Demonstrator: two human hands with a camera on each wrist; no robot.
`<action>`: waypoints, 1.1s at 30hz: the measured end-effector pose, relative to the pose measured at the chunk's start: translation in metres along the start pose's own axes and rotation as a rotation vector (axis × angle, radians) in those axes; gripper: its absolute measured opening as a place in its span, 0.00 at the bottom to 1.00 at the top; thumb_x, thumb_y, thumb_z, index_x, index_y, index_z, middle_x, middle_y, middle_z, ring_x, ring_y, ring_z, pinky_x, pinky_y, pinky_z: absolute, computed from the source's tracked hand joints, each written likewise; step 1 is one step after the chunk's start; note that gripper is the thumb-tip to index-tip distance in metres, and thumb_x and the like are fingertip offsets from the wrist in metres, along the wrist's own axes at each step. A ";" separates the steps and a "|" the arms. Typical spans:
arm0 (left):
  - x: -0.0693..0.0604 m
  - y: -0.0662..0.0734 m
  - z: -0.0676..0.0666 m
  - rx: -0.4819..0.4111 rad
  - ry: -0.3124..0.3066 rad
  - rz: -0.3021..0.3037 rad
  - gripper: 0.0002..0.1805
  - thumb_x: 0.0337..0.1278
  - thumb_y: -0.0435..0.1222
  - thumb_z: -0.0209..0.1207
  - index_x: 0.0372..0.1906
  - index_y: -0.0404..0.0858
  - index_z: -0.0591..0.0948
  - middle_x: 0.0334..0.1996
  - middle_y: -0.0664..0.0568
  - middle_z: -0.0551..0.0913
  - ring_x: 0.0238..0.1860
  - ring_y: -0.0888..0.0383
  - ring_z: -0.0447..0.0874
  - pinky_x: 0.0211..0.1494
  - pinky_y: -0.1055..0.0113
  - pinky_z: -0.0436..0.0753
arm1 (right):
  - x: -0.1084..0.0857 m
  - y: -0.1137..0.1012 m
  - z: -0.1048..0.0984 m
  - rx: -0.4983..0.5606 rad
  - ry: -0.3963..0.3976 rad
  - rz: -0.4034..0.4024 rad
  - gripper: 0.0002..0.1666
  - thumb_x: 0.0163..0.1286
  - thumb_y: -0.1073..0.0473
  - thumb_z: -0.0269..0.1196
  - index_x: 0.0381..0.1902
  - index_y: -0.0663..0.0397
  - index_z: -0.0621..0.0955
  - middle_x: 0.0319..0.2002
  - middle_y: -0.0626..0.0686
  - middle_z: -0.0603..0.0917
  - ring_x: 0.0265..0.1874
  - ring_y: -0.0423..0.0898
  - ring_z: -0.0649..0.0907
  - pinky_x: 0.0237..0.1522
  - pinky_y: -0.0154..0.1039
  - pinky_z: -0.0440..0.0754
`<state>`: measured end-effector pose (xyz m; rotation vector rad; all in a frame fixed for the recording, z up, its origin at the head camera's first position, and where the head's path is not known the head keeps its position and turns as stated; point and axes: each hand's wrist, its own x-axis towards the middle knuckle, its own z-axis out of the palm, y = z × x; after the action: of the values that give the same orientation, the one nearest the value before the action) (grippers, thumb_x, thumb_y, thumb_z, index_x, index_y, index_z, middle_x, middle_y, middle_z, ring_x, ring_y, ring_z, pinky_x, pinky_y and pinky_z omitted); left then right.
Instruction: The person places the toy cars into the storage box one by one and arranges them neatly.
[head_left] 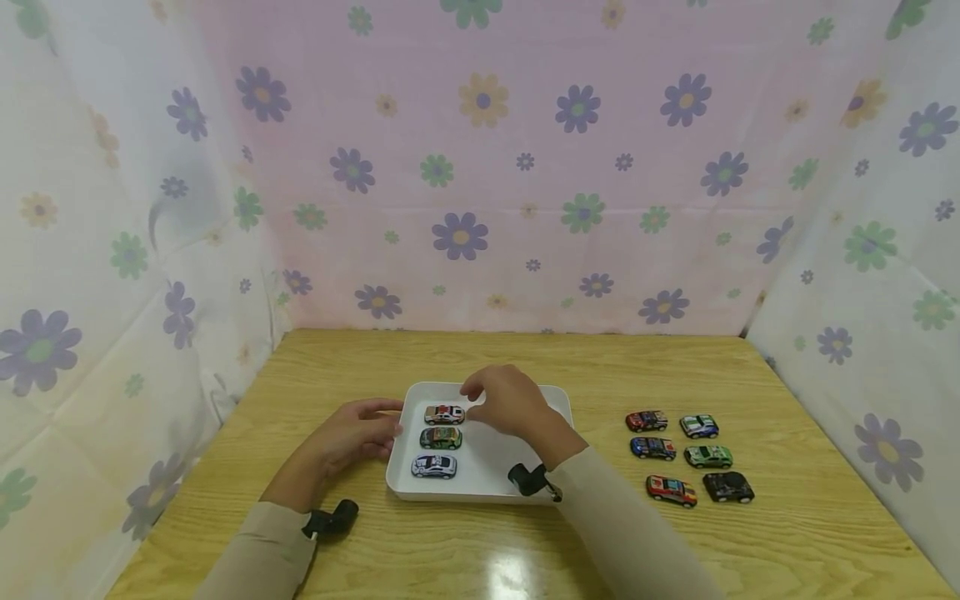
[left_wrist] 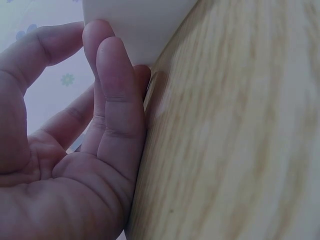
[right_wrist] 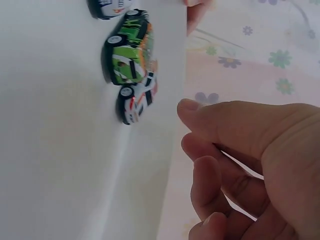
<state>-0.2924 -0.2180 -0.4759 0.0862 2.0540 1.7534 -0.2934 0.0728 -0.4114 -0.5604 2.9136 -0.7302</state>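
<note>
A white tray lies on the table with three toy cars in a column at its left side. The farthest is a white-and-red car, then a green-and-orange car, then a silver-white car. My left hand touches the tray's left wall with its fingertips, as the left wrist view also shows. Over the tray's far part is my right hand, close to the right of the white-and-red car. In the right wrist view its thumb and fingers are loosely bent, apart from the cars, with nothing between them.
Right of the tray, several more toy cars stand in two columns on the wooden table, among them a blue car, a light green car and a black car. Flowered cloth surrounds the table's back and sides.
</note>
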 end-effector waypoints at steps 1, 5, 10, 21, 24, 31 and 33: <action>0.000 0.000 0.000 0.000 -0.001 0.000 0.34 0.63 0.34 0.68 0.73 0.34 0.72 0.53 0.41 0.86 0.36 0.55 0.85 0.40 0.63 0.89 | -0.002 0.000 -0.002 0.009 0.007 -0.003 0.19 0.64 0.54 0.75 0.54 0.43 0.89 0.46 0.45 0.90 0.47 0.44 0.84 0.54 0.46 0.84; -0.001 -0.001 -0.002 0.000 -0.004 -0.002 0.35 0.63 0.35 0.68 0.73 0.34 0.71 0.53 0.41 0.85 0.36 0.55 0.85 0.40 0.64 0.89 | -0.011 0.004 -0.008 0.049 0.033 -0.013 0.19 0.65 0.53 0.75 0.54 0.44 0.89 0.46 0.46 0.90 0.45 0.43 0.84 0.49 0.44 0.84; -0.002 -0.003 -0.003 -0.004 0.008 -0.003 0.35 0.62 0.36 0.69 0.73 0.34 0.72 0.52 0.43 0.86 0.35 0.56 0.85 0.40 0.64 0.89 | -0.024 0.011 -0.015 0.088 0.052 -0.039 0.19 0.65 0.53 0.75 0.53 0.45 0.89 0.45 0.47 0.90 0.38 0.42 0.82 0.40 0.40 0.83; 0.001 -0.003 0.003 -0.002 0.016 -0.021 0.33 0.63 0.35 0.67 0.72 0.34 0.73 0.44 0.45 0.88 0.34 0.56 0.85 0.39 0.65 0.88 | -0.064 0.039 -0.028 0.158 0.136 -0.073 0.15 0.64 0.53 0.75 0.49 0.40 0.89 0.44 0.45 0.89 0.33 0.39 0.80 0.31 0.37 0.81; 0.001 -0.001 0.003 0.004 0.016 -0.012 0.33 0.64 0.35 0.67 0.73 0.33 0.72 0.44 0.45 0.88 0.34 0.57 0.85 0.39 0.66 0.88 | -0.076 0.047 -0.034 0.168 0.151 -0.105 0.15 0.65 0.53 0.75 0.50 0.39 0.89 0.44 0.44 0.89 0.33 0.37 0.81 0.31 0.36 0.81; 0.001 -0.002 0.001 -0.003 0.008 -0.007 0.34 0.62 0.35 0.68 0.72 0.34 0.73 0.43 0.46 0.88 0.34 0.57 0.85 0.38 0.66 0.88 | -0.105 0.063 -0.044 0.166 0.179 -0.169 0.16 0.65 0.53 0.75 0.51 0.39 0.88 0.43 0.39 0.87 0.34 0.34 0.82 0.33 0.34 0.81; 0.001 -0.002 0.001 -0.009 0.011 -0.013 0.34 0.62 0.35 0.68 0.72 0.35 0.73 0.43 0.46 0.88 0.34 0.57 0.85 0.39 0.65 0.88 | -0.112 0.068 -0.047 0.162 0.192 -0.182 0.17 0.64 0.54 0.75 0.51 0.39 0.88 0.43 0.39 0.87 0.34 0.34 0.82 0.33 0.34 0.82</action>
<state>-0.2922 -0.2177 -0.4780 0.0610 2.0498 1.7590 -0.2197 0.1907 -0.4027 -0.7849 2.9627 -1.0891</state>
